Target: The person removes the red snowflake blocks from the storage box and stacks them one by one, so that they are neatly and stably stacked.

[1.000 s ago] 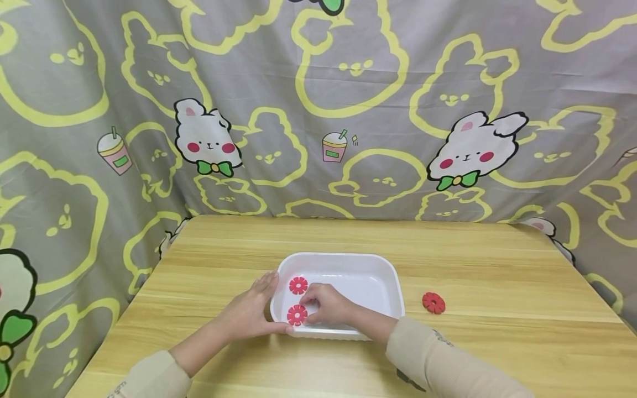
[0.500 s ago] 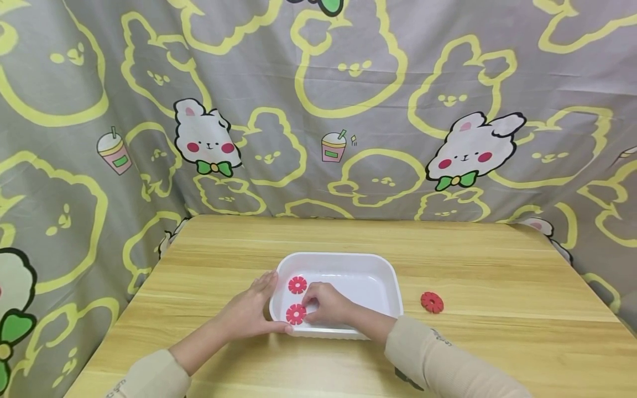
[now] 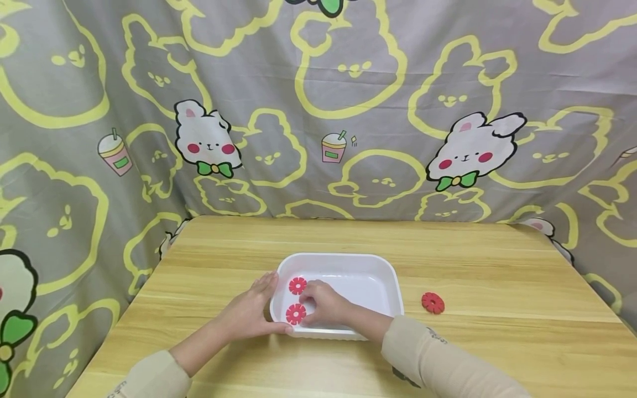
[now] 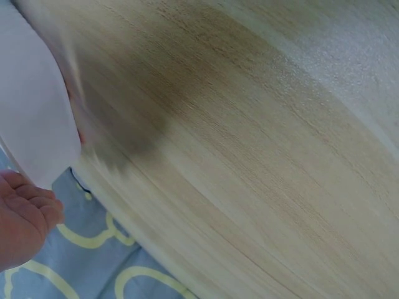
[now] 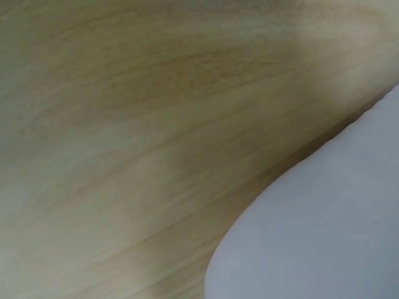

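Observation:
A white plastic tray (image 3: pixel 368 265) stands on the wooden table, with two red notched snowflake discs lying flat at its left end. My left hand (image 3: pixel 251 309) holds the tray's near left corner, thumb on the front rim and fingers along the left wall. Inside the tray, the curled fingers and thumb of my right hand (image 3: pixel 325 304) meet the right side of the nearer snowflake disc (image 3: pixel 293 315). The farther snowflake disc (image 3: pixel 297 286) lies just behind it, beside the index finger. The left wrist view shows some fingers (image 4: pixel 28 212) by the white tray wall (image 4: pixel 34 112); the right wrist view misses the hand.
A third red snowflake disc (image 3: pixel 433 303) lies on the table (image 3: pixel 478 254) to the right of the tray. Behind and at both sides hangs a grey curtain (image 3: pixel 278 83) with yellow outlines and rabbit prints.
The fingers and thumb of my right hand have shifted slightly at the nearer disc. My left hand stays on the tray corner, and the third disc lies where it was.

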The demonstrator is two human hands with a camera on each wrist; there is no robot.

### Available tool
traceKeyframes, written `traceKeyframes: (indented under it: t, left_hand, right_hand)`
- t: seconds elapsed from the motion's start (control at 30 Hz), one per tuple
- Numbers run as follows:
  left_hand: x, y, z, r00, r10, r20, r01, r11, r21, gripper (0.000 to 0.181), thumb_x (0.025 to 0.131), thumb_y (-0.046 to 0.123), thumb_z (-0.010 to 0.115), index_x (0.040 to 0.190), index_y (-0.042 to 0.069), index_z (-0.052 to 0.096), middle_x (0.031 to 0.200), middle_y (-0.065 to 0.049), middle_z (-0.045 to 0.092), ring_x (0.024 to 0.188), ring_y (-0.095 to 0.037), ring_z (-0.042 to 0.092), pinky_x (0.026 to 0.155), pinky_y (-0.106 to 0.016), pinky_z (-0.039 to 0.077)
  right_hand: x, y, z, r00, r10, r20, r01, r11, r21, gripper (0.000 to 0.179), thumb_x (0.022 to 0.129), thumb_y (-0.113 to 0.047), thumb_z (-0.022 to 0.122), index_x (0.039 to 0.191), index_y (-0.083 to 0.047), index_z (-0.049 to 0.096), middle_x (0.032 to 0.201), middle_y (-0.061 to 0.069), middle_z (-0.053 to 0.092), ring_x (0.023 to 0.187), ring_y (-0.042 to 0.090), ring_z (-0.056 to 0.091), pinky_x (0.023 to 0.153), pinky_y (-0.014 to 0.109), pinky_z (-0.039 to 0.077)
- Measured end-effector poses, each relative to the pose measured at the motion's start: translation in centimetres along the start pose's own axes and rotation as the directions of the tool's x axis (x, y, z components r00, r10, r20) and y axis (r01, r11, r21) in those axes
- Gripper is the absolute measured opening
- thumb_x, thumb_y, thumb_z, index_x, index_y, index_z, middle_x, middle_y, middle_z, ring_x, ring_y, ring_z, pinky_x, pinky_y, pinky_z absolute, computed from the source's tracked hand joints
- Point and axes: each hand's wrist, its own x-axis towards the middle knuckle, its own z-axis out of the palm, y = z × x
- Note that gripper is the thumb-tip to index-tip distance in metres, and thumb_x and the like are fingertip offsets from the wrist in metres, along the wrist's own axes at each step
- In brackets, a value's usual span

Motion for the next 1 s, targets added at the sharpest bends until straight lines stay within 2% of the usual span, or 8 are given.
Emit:
traceKeyframes:
  t: [0.13, 0.57, 0.73, 1.0]
  left_hand:
    - [0.03, 0.02, -0.01, 1.000, 0.008, -0.002, -0.008, 1.000, 0.007, 0.111, 0.066, 0.066, 0.068, 0.140, -0.009, 0.031, 0.145, -0.026, 0.033, 0.133, -0.042, 0.035, 0.100, -0.053, 0.042]
    - [-0.09, 0.10, -0.07, 1.000, -0.005, 0.019, 0.005, 1.000, -0.017, 0.112, 0.066, 0.064, 0.070, 0.141, -0.007, 0.029, 0.146, -0.027, 0.031, 0.133, -0.044, 0.034, 0.097, -0.055, 0.043]
    - [-0.10, 0.14, -0.10, 1.000, -0.017, 0.025, 0.017, 1.000, -0.014, 0.112, 0.066, 0.065, 0.070, 0.142, -0.006, 0.028, 0.146, -0.027, 0.031, 0.132, -0.044, 0.034, 0.098, -0.055, 0.042]
    - [-0.11, 0.16, -0.17, 1.000, -0.013, 0.020, 0.013, 1.000, -0.008, 0.112, 0.066, 0.064, 0.070, 0.142, -0.007, 0.029, 0.146, -0.027, 0.032, 0.133, -0.043, 0.034, 0.099, -0.055, 0.042]
  right_hand:
    - [0.20, 0.04, 0.10, 1.000, -0.013, 0.009, 0.013, 1.000, 0.000, 0.031, 0.067, -0.019, 0.082, 0.092, -0.003, 0.070, 0.089, 0.004, 0.067, 0.087, 0.013, 0.053, 0.086, 0.024, 0.046]
    - [0.16, 0.05, 0.04, 0.999, 0.010, 0.030, -0.011, 1.000, 0.026, 0.025, 0.068, -0.015, 0.081, 0.087, -0.004, 0.069, 0.086, 0.003, 0.065, 0.083, 0.010, 0.050, 0.083, 0.022, 0.047]
    - [-0.04, 0.08, -0.20, 0.998, 0.046, 0.042, -0.047, 0.998, 0.037, 0.025, 0.069, -0.015, 0.080, 0.089, -0.004, 0.070, 0.087, 0.002, 0.065, 0.082, 0.008, 0.049, 0.083, 0.021, 0.048]
    - [-0.47, 0.53, -0.58, 0.997, 0.061, 0.037, -0.063, 0.996, 0.066, 0.024, 0.070, -0.015, 0.080, 0.088, -0.003, 0.070, 0.081, 0.001, 0.063, 0.076, 0.007, 0.047, 0.074, 0.019, 0.047]
